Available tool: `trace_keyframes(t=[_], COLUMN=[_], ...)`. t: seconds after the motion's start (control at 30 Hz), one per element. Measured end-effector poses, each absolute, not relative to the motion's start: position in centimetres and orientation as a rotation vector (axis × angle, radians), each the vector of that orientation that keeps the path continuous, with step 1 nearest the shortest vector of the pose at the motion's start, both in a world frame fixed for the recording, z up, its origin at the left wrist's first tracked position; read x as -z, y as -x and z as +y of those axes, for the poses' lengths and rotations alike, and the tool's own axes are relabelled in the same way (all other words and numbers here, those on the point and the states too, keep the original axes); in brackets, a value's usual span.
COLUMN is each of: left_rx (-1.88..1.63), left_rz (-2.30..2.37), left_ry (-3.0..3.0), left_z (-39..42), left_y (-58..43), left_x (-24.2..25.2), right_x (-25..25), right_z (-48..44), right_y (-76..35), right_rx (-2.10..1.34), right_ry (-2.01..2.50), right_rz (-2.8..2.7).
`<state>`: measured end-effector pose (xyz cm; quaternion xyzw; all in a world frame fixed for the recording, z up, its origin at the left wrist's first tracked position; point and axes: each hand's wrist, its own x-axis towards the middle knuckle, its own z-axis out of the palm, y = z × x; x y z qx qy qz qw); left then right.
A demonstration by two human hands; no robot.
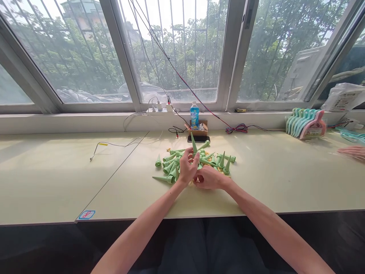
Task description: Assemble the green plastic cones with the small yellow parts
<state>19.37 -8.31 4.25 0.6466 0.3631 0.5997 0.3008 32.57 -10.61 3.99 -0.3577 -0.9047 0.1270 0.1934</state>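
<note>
My left hand [188,168] is closed around a green plastic spike [194,144], holding it upright with the tip pointing up. Just to its right and lower, my right hand [209,178] is curled with its fingertips pinched together below the left hand. What those fingertips hold, if anything, is hidden. Around and behind both hands lies a pile of similar green spikes [169,167], some lying on their sides and a few standing on their wide ends. Small yellow pieces [209,162] show among them, too small to make out.
Behind the pile, a small cardboard box [201,132] holds a blue-labelled bottle [194,116], with a black phone [199,139] before it. A cable bundle [237,128] and a row of pastel plastic items [305,123] are to the right. Another person's hand [353,151] rests at the right edge.
</note>
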Motion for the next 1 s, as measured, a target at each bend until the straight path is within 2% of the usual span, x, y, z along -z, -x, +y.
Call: trace_keyframes(t=[0.63, 1.0], left_rx=[-1.732, -1.611], left_rz=[1.061, 0.885], left_ry=[-1.764, -1.755], left_z=[-7.9, -7.9], left_y=[-19.4, -19.6], left_x=[-4.4, -4.0], right_x=[-4.4, -4.1], right_z=[-8.8, -8.7], right_y=[-34.2, -34.0], right_rx=[-0.527, -0.574], right_ry=[1.018, 0.969], right_rz=[-1.738, -1.669])
